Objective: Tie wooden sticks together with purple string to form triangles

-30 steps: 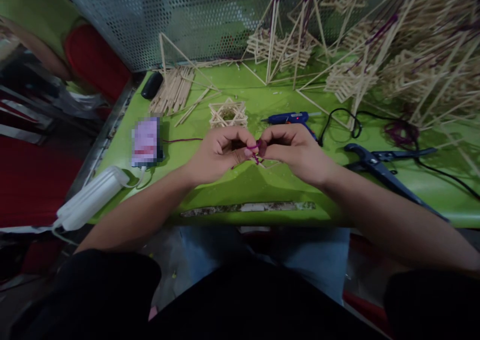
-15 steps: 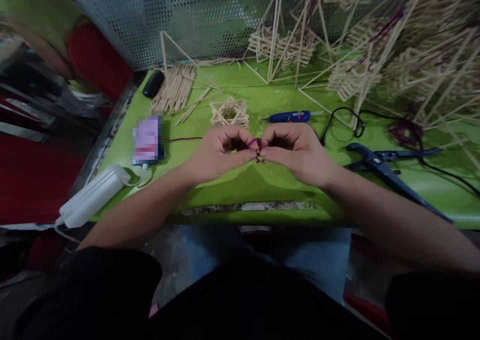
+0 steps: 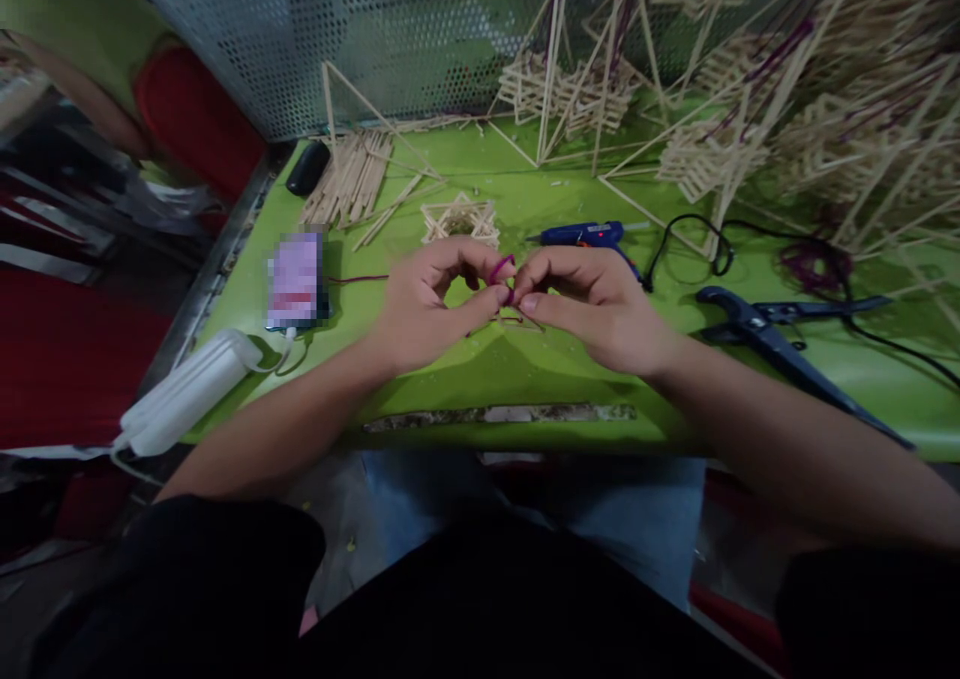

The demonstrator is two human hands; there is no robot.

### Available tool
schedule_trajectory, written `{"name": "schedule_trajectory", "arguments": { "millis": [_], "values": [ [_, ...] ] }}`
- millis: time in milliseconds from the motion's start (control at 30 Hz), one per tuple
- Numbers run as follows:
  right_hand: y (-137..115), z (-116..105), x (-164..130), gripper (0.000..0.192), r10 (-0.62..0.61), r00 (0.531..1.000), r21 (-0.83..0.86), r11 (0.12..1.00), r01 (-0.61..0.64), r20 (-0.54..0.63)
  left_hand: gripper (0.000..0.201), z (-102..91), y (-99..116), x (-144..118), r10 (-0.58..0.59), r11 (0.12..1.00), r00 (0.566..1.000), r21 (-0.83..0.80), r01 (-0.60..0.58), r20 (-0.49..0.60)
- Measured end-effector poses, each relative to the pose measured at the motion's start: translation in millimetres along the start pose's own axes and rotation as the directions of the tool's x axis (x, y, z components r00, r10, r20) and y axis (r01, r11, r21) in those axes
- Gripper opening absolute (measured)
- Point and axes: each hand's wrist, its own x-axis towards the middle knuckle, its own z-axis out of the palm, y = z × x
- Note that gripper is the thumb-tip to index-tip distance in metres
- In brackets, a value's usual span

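Observation:
A thin purple cord (image 3: 502, 268) is looped around the left index fingertip, between my two hands. My left hand (image 3: 442, 304) pinches it between thumb and index finger. From the other side, my right hand (image 3: 589, 304) also pinches the cord, fingertips almost touching those of the left. Loose cord dangles just below the fingers, and a length of it runs out left behind my left hand. Just beyond the hands sits a small star-shaped frame of stacked wooden sticks (image 3: 461, 217). A blue glue gun (image 3: 581, 233) with a lit red light lies behind my right hand.
Dark cutters (image 3: 772, 334) lie at right, near a purple cord tangle (image 3: 814, 264). Stick hangers (image 3: 712, 154) crowd the back right. At left are loose sticks (image 3: 349, 179), a phone (image 3: 295, 279) and a white power bank (image 3: 187, 394). Another person (image 3: 82, 49) is at upper left.
The purple loop at my left index finger has opened wider and shows more plainly. My left hand has shifted slightly left, and the loose cord ends hang differently below the fingers.

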Motion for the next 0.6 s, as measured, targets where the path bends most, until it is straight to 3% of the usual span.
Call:
{"name": "schedule_trajectory", "arguments": {
  "millis": [200,367,600],
  "values": [
    [0.8,5.1,3.9,0.039,0.095,0.995,0.236,0.967,-0.094,0.009,0.021,-1.1,-0.5,-0.3,0.125,0.990,0.992,0.071,-0.123,-0.021],
    [1.2,3.3,6.1,0.043,0.091,0.995,0.238,0.966,-0.098,0.041,0.020,-1.6,-2.8,2.0,0.213,0.973,0.977,0.099,-0.209,-0.028],
    [-2.9,-0.5,5.0,0.029,0.152,0.984,0.172,0.971,-0.167,0.096,0.020,-1.1,-0.5,3.6,0.313,0.941,0.949,0.142,-0.307,-0.023]
  ]
}}
